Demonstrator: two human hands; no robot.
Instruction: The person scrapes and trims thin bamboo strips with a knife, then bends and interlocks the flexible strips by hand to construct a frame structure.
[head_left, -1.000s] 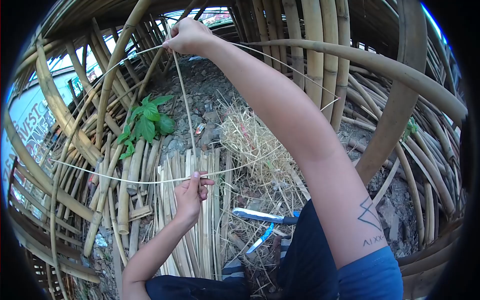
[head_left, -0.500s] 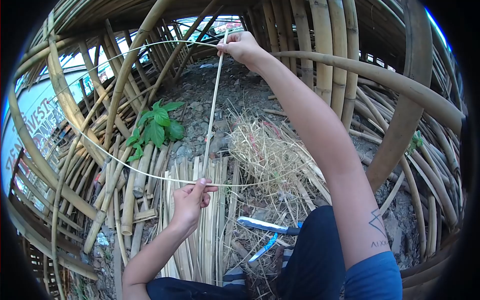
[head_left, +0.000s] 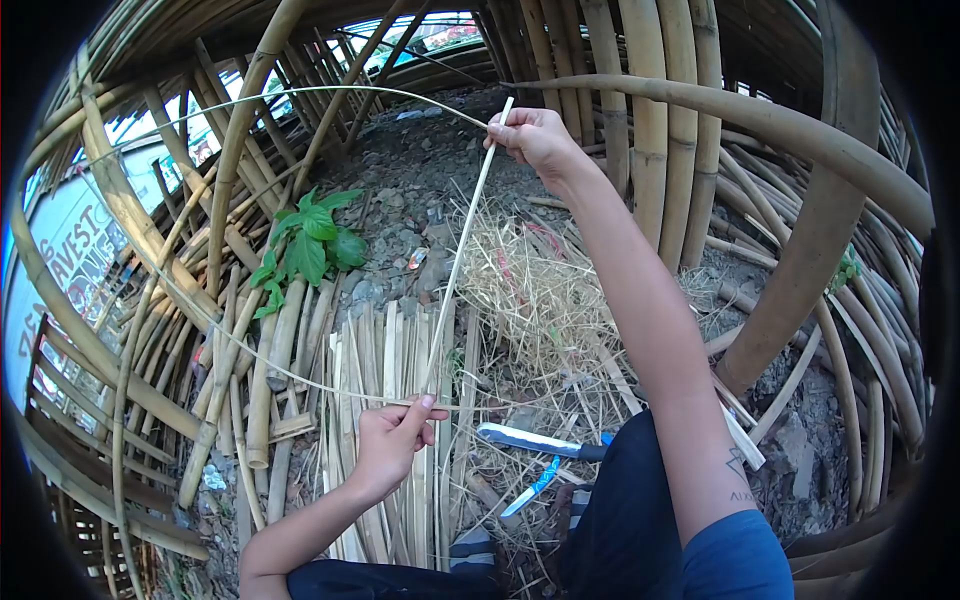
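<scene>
My right hand [head_left: 540,145], raised at the upper middle, pinches the upper end of a pale, straight bamboo strip [head_left: 462,242] between thumb and fingers. Lower down, my left hand [head_left: 392,440] is closed on the strip's lower part, thumb on top. A thinner bamboo strand [head_left: 400,92] bows out from my right hand, sweeps far to the left and comes back to my left hand, its tip sticking out past the fingers. Under my left hand lie several split bamboo slats [head_left: 365,355] side by side. My right forearm passes above a heap of shavings [head_left: 530,290].
A long-bladed knife [head_left: 525,439] and a smaller blue-handled knife [head_left: 535,487] lie by my right knee. Bamboo poles [head_left: 650,130] stand behind, and one thick pole [head_left: 760,120] slants in from the right. A green plant [head_left: 312,238] grows left of the stony ground.
My right hand has moved right and slightly down, tilting the straight strip. My left hand has shifted a little right and down. The curved strand has moved with them; both grips stay closed.
</scene>
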